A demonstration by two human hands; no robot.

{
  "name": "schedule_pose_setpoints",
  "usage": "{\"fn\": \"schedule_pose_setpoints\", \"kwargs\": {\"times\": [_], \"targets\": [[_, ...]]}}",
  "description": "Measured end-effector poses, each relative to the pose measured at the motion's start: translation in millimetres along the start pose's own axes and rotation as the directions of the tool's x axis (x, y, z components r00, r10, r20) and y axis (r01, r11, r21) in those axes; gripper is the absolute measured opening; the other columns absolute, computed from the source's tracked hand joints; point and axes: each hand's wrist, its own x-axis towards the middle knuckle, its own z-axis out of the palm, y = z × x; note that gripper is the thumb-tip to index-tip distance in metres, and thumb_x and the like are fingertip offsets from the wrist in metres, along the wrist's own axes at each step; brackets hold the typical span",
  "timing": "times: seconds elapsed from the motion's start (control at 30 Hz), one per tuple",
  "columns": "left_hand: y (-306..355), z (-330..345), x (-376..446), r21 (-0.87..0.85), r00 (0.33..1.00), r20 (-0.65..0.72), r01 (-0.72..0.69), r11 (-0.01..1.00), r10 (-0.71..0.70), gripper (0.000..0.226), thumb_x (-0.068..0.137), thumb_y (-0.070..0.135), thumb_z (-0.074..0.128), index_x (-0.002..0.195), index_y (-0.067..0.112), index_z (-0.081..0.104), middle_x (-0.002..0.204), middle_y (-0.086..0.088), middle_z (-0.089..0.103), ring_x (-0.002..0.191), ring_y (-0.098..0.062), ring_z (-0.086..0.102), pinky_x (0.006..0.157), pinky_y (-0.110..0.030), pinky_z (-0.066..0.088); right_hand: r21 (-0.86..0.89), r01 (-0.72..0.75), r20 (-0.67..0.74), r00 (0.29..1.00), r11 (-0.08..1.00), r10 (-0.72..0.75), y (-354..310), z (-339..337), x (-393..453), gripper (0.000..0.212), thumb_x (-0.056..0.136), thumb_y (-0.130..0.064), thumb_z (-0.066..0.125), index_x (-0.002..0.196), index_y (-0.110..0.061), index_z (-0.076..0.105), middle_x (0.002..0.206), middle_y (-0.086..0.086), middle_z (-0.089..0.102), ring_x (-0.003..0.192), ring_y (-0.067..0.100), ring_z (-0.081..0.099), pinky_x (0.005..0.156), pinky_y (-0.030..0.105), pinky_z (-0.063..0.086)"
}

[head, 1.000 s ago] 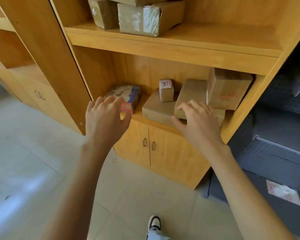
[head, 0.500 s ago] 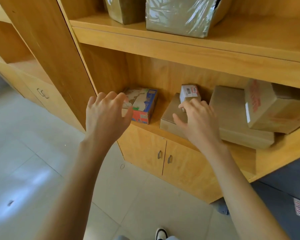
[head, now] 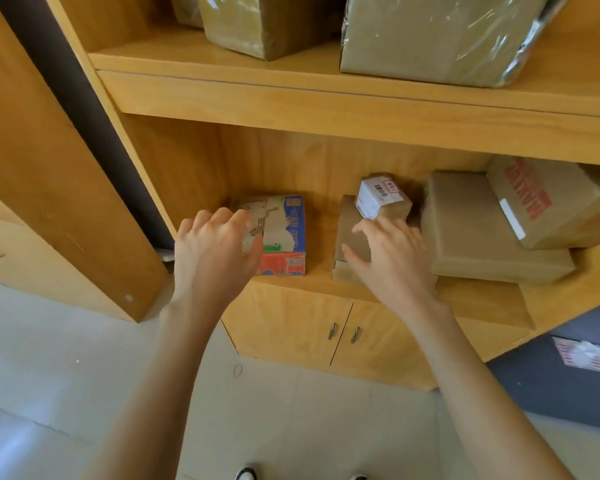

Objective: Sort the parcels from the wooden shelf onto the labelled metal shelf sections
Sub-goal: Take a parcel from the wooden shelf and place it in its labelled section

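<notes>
Wooden shelf (head: 326, 102) holds every parcel in view, none sorted. Left hand (head: 212, 251), fingers curled, grips printed carton (head: 284, 233); right hand (head: 392, 258), fingers spread loose, rests on flat brown box (head: 352, 237) at 3 o'clock of it.

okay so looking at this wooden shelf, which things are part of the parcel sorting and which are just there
Part of the job:
colourful printed box, at the left hand
flat brown parcel, under the right hand
small labelled parcel
red-printed carton

Just there:
cabinet doors
tiled floor
</notes>
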Motion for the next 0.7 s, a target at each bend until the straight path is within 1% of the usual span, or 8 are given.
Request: {"fn": "schedule_pose_setpoints", "kwargs": {"times": [0.07,0.17,0.33,0.5,0.6,0.7], "targets": [[-20,2,11,-0.034,0.999,-0.003,-0.046,0.998,0.046,0.025,0.088,0.032,0.064,0.095,0.009,0.07,0.087,-0.01,0.07,0.077,-0.031,0.063,0.068,-0.039,0.05,-0.017,-0.055,-0.01,0.998,0.998,0.055,-17,7,2,0.028,0.086,-0.035,0.067,0.103,-0.013,0.067,0.094,0.005,0.066,0.086,0.026,0.061,0.076,0.036,0.042],[-45,7,27,-0.06,0.994,-0.003,-0.113,0.992,0.113,0.022,0.089,0.03,0.063,0.09,0.009,0.07,0.083,-0.009,0.07,0.074,-0.031,0.063,0.065,-0.038,0.049,-0.03,-0.129,-0.061,0.99,0.991,0.127,-42,14,7,0.025,0.082,-0.033,0.071,0.096,-0.012,0.069,0.088,0.005,0.067,0.08,0.026,0.061,0.071,0.034,0.042],[-77,22,40,-0.101,0.984,0.016,-0.175,0.979,0.178,0.021,0.088,0.03,0.065,0.09,0.009,0.07,0.081,-0.009,0.07,0.072,-0.03,0.062,0.064,-0.036,0.048,-0.042,-0.186,-0.025,0.982,0.982,0.185,-66,27,11,0.028,0.088,-0.036,0.064,0.103,-0.013,0.067,0.098,0.004,0.067,0.093,0.023,0.06,0.08,0.035,0.044],[-91,42,46,-0.119,0.986,0.051,-0.154,0.981,0.161,0.021,0.087,0.029,0.066,0.091,0.009,0.07,0.083,-0.01,0.07,0.075,-0.032,0.063,0.065,-0.036,0.049,-0.021,-0.207,-0.004,0.978,0.978,0.207,-72,41,17,0.03,0.089,-0.037,0.063,0.106,-0.013,0.066,0.102,0.004,0.067,0.094,0.024,0.061,0.081,0.034,0.043],[-94,57,48,-0.136,0.988,0.068,-0.126,0.983,0.136,0.023,0.086,0.03,0.067,0.094,0.009,0.071,0.086,-0.011,0.07,0.077,-0.033,0.063,0.066,-0.037,0.05,0.031,-0.223,0.035,0.975,0.974,0.221,-70,55,26,0.035,0.091,-0.04,0.059,0.115,-0.014,0.061,0.11,0.002,0.064,0.101,0.021,0.058,0.083,0.031,0.043],[-99,80,48,-0.142,0.988,0.094,-0.11,0.984,0.124,0.028,0.086,0.032,0.067,0.102,0.008,0.069,0.094,-0.012,0.069,0.081,-0.033,0.063,0.066,-0.037,0.05,0.067,-0.232,0.061,0.972,0.97,0.228,-66,76,36,0.04,0.092,-0.041,0.057,0.123,-0.015,0.056,0.117,0.002,0.061,0.107,0.02,0.056,0.085,0.031,0.044]]}}
